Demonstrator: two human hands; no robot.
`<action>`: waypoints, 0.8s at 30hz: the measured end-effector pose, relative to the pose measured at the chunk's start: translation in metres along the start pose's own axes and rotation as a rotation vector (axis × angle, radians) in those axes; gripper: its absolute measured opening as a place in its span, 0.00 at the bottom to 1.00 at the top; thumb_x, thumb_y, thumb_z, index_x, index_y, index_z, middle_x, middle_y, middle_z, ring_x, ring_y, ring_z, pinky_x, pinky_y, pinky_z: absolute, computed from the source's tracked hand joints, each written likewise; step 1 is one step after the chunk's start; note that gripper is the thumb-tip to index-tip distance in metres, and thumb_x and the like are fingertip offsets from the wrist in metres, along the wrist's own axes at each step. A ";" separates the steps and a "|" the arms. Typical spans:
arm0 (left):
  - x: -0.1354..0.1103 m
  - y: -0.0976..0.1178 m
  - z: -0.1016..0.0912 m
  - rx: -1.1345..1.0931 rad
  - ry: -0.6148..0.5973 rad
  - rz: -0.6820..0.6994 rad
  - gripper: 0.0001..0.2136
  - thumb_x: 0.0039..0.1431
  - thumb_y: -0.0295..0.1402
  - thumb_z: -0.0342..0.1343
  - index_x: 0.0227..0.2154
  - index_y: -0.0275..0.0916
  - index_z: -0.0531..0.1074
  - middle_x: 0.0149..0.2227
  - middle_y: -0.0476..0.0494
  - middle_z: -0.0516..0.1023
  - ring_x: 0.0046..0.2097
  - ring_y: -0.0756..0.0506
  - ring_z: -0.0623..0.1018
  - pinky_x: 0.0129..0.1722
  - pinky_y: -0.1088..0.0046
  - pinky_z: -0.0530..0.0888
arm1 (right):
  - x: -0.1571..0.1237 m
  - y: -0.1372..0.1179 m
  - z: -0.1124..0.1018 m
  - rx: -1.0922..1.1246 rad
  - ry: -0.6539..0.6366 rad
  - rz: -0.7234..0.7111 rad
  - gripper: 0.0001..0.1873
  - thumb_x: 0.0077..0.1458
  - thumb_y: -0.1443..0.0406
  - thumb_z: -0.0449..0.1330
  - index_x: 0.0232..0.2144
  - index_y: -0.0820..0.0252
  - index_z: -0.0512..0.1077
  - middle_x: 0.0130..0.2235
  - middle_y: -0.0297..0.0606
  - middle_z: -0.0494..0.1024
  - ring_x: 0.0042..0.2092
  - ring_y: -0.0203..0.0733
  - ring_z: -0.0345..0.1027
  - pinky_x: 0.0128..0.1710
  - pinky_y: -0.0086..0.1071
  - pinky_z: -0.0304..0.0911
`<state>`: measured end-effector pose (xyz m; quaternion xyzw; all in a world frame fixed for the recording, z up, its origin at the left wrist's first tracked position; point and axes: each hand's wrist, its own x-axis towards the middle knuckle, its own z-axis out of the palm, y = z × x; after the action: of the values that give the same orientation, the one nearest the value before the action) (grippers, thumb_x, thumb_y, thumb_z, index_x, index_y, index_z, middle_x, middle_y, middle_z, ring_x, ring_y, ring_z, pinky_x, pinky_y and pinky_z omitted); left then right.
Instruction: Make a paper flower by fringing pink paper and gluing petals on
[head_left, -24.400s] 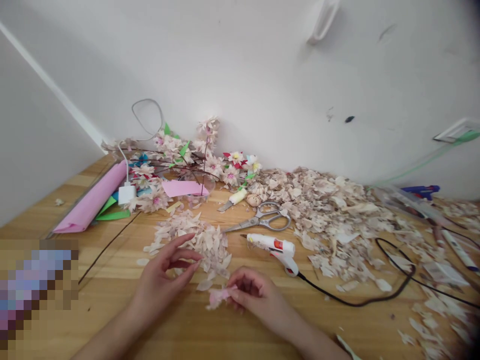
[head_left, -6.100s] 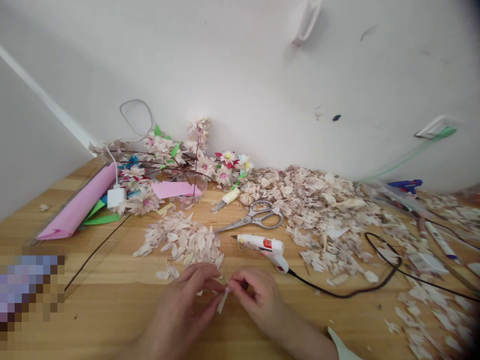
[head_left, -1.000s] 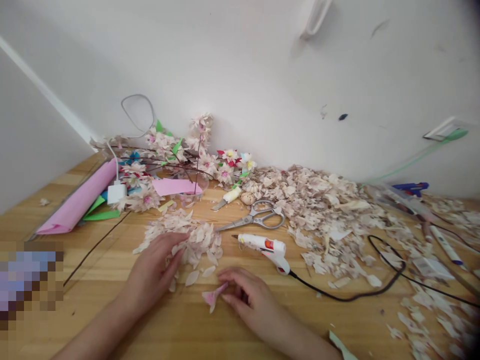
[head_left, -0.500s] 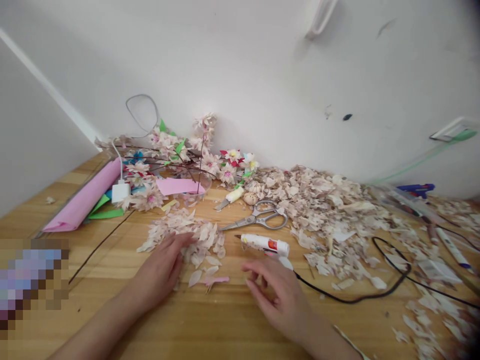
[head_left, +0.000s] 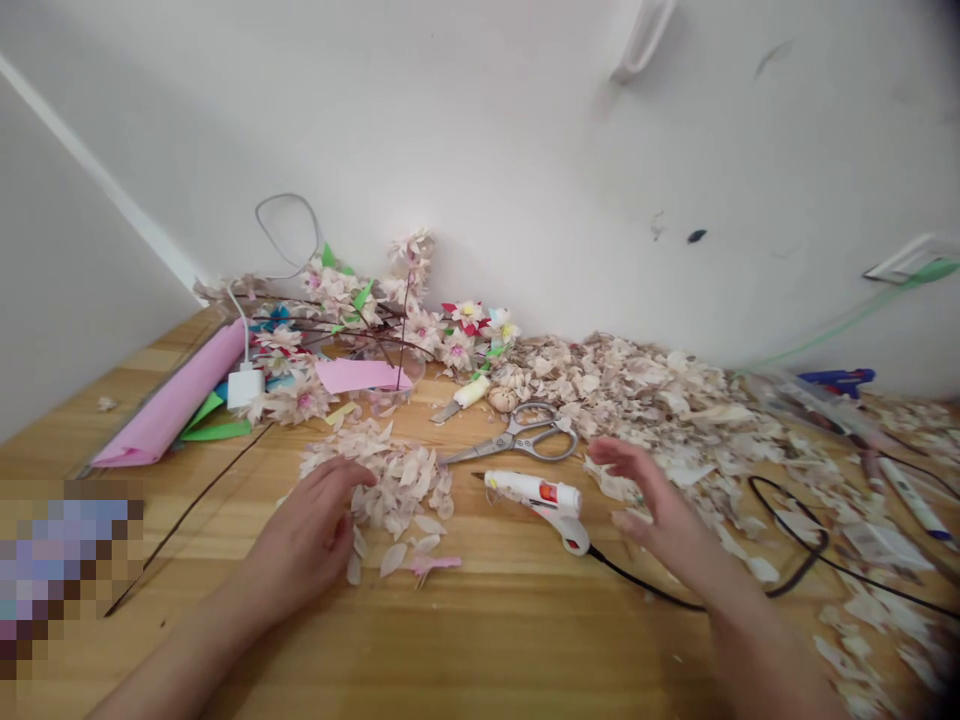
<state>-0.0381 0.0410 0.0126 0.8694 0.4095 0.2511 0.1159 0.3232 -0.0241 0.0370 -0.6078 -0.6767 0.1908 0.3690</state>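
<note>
My left hand (head_left: 311,530) rests at the left edge of a small heap of pale dried petals (head_left: 397,480), its fingers loosely bent and apart; nothing shows in its grasp. Over the table to the right, my right hand (head_left: 667,520) is open, thumb apart from the fingers, beside a white hot glue gun (head_left: 532,492) with a black cord. Between the hands, a few loose petals lie near a small strip of pink paper (head_left: 439,564). Grey scissors (head_left: 517,437) lie behind the glue gun, their tips at the small heap.
Petal flowers on twigs (head_left: 337,295) and a pink paper roll (head_left: 176,395) lie at the back left. A large petal pile (head_left: 637,400) spreads along the wall. A knife (head_left: 461,398), a blue glue gun (head_left: 836,381) and a marker (head_left: 915,500) also lie on the table.
My right hand has moved right and farther back, away from the pink strip and past the glue gun, and its fingers have spread. My left hand has shifted slightly left.
</note>
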 end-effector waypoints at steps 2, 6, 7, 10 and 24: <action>0.000 -0.002 -0.004 0.007 -0.031 0.004 0.18 0.46 0.20 0.44 0.42 0.41 0.61 0.43 0.42 0.71 0.51 0.41 0.69 0.50 0.58 0.66 | -0.001 0.003 -0.001 -0.080 -0.182 0.074 0.36 0.43 0.51 0.61 0.53 0.55 0.58 0.52 0.45 0.65 0.51 0.52 0.61 0.49 0.44 0.58; 0.000 -0.002 -0.006 -0.058 -0.124 -0.023 0.16 0.48 0.21 0.43 0.40 0.42 0.61 0.40 0.43 0.71 0.44 0.43 0.73 0.43 0.64 0.71 | -0.001 -0.002 0.018 -0.187 -0.287 0.100 0.32 0.39 0.53 0.65 0.47 0.57 0.65 0.50 0.44 0.68 0.52 0.54 0.60 0.51 0.43 0.57; -0.001 -0.003 -0.006 -0.069 -0.129 -0.033 0.16 0.48 0.20 0.43 0.40 0.42 0.62 0.39 0.44 0.72 0.43 0.44 0.73 0.42 0.65 0.72 | -0.001 -0.003 0.026 -0.194 -0.269 0.099 0.29 0.39 0.53 0.64 0.45 0.57 0.67 0.48 0.44 0.69 0.50 0.54 0.62 0.50 0.43 0.58; -0.002 -0.006 -0.001 -0.032 -0.072 -0.047 0.21 0.45 0.20 0.43 0.43 0.41 0.62 0.42 0.42 0.72 0.45 0.42 0.73 0.44 0.63 0.71 | -0.001 -0.001 0.049 -0.189 -0.180 0.170 0.23 0.41 0.55 0.63 0.40 0.59 0.70 0.41 0.42 0.74 0.43 0.53 0.68 0.44 0.42 0.63; -0.003 -0.020 -0.001 0.099 -0.011 -0.271 0.16 0.43 0.21 0.42 0.37 0.40 0.63 0.38 0.41 0.73 0.42 0.41 0.74 0.42 0.61 0.70 | -0.006 0.014 0.076 -0.028 -0.006 0.317 0.19 0.44 0.54 0.60 0.36 0.58 0.73 0.37 0.41 0.80 0.38 0.51 0.73 0.37 0.39 0.68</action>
<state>-0.0534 0.0511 0.0047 0.8121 0.5343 0.2079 0.1081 0.2770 -0.0127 -0.0242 -0.7115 -0.5761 0.2388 0.3238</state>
